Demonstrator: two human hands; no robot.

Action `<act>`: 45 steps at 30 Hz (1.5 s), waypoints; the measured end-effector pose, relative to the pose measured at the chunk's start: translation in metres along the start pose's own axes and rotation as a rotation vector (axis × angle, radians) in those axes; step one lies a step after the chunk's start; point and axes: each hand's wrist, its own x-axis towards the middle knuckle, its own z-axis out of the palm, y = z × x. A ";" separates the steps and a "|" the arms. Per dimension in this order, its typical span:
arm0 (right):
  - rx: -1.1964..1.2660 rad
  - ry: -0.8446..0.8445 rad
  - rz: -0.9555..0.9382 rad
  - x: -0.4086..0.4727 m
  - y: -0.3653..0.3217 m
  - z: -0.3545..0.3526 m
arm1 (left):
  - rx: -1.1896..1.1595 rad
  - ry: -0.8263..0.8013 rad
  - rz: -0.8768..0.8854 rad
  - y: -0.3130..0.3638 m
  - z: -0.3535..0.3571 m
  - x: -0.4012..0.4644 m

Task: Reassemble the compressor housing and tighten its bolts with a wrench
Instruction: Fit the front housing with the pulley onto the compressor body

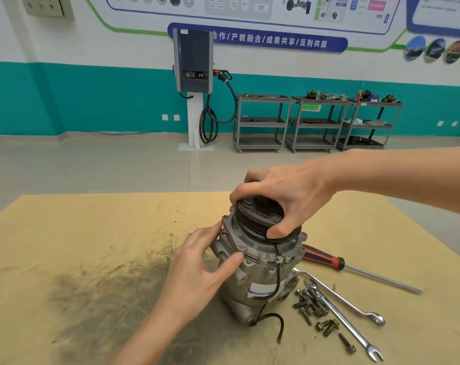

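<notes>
Right hand gripped pulley from above, likely to seat the front cover; left hand, fingers straight, steadied housing. Bolts lay unfitted at right.

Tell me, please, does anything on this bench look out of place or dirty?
A dark greasy smear stains the tan table cover left of the compressor, and loose bolts lie scattered beside the wrenches.
</notes>
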 end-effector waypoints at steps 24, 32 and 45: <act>-0.015 0.016 -0.060 -0.002 0.005 0.012 | -0.250 -0.036 -0.068 -0.007 0.018 -0.001; 0.004 0.025 -0.041 -0.002 0.005 0.013 | -0.272 -0.023 -0.103 -0.006 0.020 0.001; 0.028 0.049 0.024 -0.009 0.006 0.018 | -0.281 -0.063 -0.111 0.000 0.019 0.007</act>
